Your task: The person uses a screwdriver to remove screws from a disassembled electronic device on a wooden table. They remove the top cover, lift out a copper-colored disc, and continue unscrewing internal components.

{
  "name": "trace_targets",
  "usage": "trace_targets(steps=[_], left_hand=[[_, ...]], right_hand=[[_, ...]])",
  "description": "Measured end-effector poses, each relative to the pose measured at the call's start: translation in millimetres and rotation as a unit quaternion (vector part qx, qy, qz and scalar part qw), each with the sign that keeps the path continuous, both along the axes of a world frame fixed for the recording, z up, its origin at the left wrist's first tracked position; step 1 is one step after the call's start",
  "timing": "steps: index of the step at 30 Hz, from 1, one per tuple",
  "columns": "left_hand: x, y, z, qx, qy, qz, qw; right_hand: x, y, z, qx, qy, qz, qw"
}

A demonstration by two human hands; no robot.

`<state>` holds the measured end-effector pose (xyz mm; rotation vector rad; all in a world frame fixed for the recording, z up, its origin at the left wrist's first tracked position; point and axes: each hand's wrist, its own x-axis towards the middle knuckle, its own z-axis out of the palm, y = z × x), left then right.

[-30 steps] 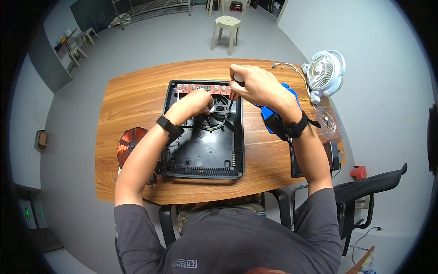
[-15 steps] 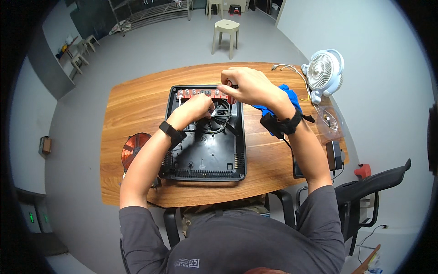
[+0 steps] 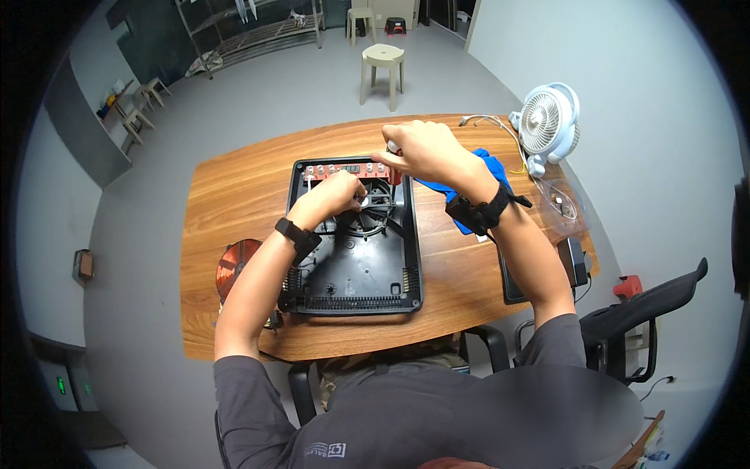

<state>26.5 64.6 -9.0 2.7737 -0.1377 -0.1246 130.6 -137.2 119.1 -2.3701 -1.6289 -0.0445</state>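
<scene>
An open black induction cooker housing (image 3: 351, 270) lies on the wooden table, with a round black cooling fan (image 3: 373, 223) near its far end. Over the fan's middle, my left hand (image 3: 337, 193) has its fingers drawn together beside the pale hub; what they pinch, if anything, is hidden. My right hand (image 3: 426, 148) is closed round the top of a screwdriver (image 3: 394, 175) with a red handle. That tool stands roughly upright, at the right end of the red button board (image 3: 337, 169), and its tip cannot be made out.
Left of the housing sits a copper coil (image 3: 235, 266), partly behind my forearm. A blue cloth (image 3: 491, 166) lies to the right, below a small white fan (image 3: 541, 123) with cables. A black box-shaped adapter (image 3: 574, 262) rests at the right edge, near an office chair (image 3: 648, 309).
The whole view has shifted slightly, with the table a little lower in it. Both hands keep nearly the same place over the housing, and the screwdriver's red handle shows a bit more.
</scene>
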Motion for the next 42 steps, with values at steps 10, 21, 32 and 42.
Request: trace_targets(steps=[10,21,32,42], left_hand=[[-4.6,1.5,1.1,0.04,-0.015,-0.034,0.999],[3.4,-45.9,63.0,-0.27,-0.038,0.047,0.961],[17.8,-48.1,44.3,-0.282,-0.129,0.105,0.945],[14.1,-43.6,38.9,-0.313,-0.082,0.076,0.943]], right_hand=[[12.0,-3.2,-12.1,0.071,0.082,0.106,0.988],[18.4,-2.5,-13.8,0.061,0.141,0.15,0.977],[0.5,-0.2,-4.3,0.065,-0.058,-0.039,0.995],[2.9,-8.6,-11.0,0.056,0.0,-0.006,0.998]])
